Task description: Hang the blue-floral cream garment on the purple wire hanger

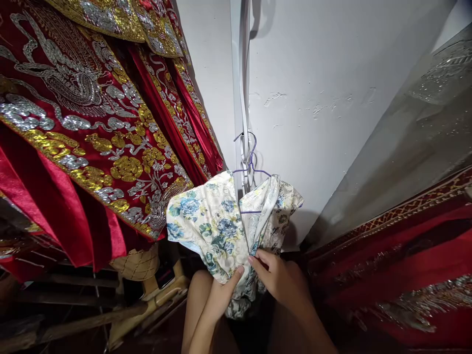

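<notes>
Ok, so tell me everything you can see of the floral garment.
The floral garment is pale cream with blue flowers and greenish leaves; the cloth looks thin and faintly glossy. Short-sleeved, it hangs upright on a purple hanger, its front parted at the neck, its lower end bunched. The left hand holds one front panel, thumb on top; the right hand's grip pinches the other's edge.

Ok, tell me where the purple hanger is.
In the head view, the purple hanger is near centre, in front of the white wall, its lower part inside the floral garment.
</notes>
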A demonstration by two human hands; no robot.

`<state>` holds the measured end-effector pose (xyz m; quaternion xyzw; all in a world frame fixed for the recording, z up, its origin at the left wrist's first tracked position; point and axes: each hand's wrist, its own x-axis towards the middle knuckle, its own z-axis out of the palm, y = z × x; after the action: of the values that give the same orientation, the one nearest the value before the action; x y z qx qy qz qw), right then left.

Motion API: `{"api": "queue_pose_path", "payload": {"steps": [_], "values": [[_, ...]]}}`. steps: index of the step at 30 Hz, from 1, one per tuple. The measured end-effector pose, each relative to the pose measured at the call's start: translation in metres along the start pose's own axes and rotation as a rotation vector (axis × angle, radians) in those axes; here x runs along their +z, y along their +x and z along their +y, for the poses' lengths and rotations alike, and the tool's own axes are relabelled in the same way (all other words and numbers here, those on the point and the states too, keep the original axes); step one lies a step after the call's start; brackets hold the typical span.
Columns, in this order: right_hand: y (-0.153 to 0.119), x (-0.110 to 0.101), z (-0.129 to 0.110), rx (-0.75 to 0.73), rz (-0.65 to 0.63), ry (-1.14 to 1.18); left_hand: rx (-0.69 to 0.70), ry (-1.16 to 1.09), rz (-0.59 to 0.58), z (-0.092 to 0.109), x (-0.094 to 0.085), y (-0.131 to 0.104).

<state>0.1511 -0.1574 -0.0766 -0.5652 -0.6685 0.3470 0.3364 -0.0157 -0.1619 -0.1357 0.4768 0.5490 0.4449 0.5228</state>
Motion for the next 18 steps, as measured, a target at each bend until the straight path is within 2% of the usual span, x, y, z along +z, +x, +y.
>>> {"api": "queue_pose_path", "payload": {"steps": [4, 8, 10, 12, 14, 16, 17, 18], "values": [[0.001, 0.004, 0.004, -0.007, -0.033, 0.049, -0.014, -0.05, -0.014, 0.006, -0.002, -0.004], [-0.007, -0.003, -0.014, 0.138, 0.024, 0.033, -0.044, -0.036, -0.027, 0.011, -0.002, -0.008], [-0.009, -0.006, -0.017, 0.188, 0.076, 0.027, -0.038, -0.036, 0.016, 0.008, -0.001, -0.009], [-0.009, -0.007, -0.01, 0.211, 0.125, 0.062, 0.002, -0.041, 0.156, -0.001, 0.002, -0.009], [-0.007, -0.004, 0.004, 0.203, 0.177, 0.11, 0.126, -0.022, 0.436, -0.011, 0.004, -0.009], [-0.007, -0.002, 0.021, 0.158, 0.214, 0.116, 0.362, 0.054, 0.732, -0.02, 0.007, -0.01], [-0.007, -0.002, 0.027, 0.123, 0.213, 0.095, 0.489, 0.115, 0.797, -0.022, 0.009, -0.011], [-0.007, -0.002, 0.032, 0.081, 0.198, 0.061, 0.592, 0.186, 0.776, -0.023, 0.011, -0.012]]}}
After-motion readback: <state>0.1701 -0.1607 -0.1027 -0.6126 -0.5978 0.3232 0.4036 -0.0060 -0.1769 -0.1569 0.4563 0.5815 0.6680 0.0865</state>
